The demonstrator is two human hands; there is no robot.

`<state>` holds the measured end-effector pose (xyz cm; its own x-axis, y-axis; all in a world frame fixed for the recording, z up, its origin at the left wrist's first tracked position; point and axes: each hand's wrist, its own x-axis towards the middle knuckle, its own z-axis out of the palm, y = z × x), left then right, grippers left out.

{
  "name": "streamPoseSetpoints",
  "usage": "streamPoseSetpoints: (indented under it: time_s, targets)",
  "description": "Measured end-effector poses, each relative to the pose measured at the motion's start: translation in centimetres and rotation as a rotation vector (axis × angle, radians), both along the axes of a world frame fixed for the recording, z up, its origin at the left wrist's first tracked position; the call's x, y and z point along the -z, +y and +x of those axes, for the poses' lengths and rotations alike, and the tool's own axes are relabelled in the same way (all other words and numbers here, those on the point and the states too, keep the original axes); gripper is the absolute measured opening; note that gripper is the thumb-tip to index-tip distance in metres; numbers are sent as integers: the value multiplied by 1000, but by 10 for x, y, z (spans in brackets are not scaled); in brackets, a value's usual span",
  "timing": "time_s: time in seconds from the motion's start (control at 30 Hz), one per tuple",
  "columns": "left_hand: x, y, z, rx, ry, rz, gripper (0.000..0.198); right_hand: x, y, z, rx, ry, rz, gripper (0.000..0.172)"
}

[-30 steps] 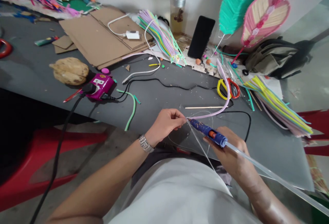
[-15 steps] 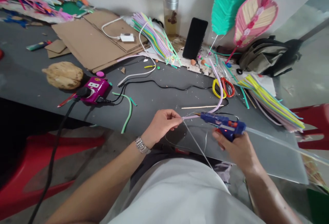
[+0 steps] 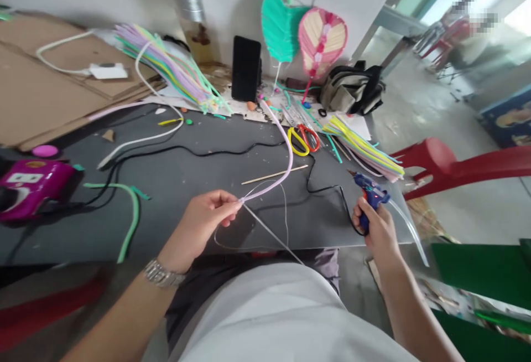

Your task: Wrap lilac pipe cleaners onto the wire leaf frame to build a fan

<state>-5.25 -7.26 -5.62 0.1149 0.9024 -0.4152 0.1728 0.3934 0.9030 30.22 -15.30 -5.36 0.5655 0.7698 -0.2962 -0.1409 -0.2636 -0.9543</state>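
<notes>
Gluing seems paused: my right hand [image 3: 378,222] clasps the glue gun [image 3: 371,190], swung right of the scissors [image 3: 306,145]; left hand [image 3: 209,215] pinches lilac pipe cleaner [image 3: 291,157].

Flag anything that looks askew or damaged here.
The white sheet by the phone looks stained and ragged-edged. A white cable drapes over the pastel bundle, its end loose on the table. The clear glue stick droops, bent, from the glue gun in the right hand.

Glue gun [image 3: 371,193]: dark blue, aloft near right end of tabletop [image 3: 207,171], nozzle [image 3: 352,173] up-left, clear stick [image 3: 409,228] out rear. Pipe cleaner [image 3: 289,154]: lilac, arched, near end pinched. Wire [image 3: 269,229]: thin, pale, slants from pinch.
</notes>
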Motion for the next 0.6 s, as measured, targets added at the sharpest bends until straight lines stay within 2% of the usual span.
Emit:
streamPoseSetpoints:
  time_s: [0.17, 0.27, 0.37, 0.43, 0.5, 0.57, 0.6]
  targets:
    - [1, -1, -1, 17, 4, 14, 27, 5, 7, 13, 75, 64, -86, 58]
    - [2, 0, -1, 24, 8, 17, 27, 3, 8, 22, 51, 77, -105, 53]
    - [0, -1, 0, 11, 4, 17, 27, -1, -3, 37, 6, 22, -108, 47]
    - [-3, -2, 2, 3, -23, 18, 26, -5, -13, 46, -18, -130, -118, 47]
    - [-4, -2, 3, -1, -52, 2, 25, -12, -20, 46, 5, -479, -114, 41]
    - [-4, -2, 4, 12, -74, -12, 24, -19, -22, 27, -12, -796, -74, 36]
    - [-3, -2, 5, 22, -82, -17, 23, -21, -20, 10, -60, -848, -53, 33]
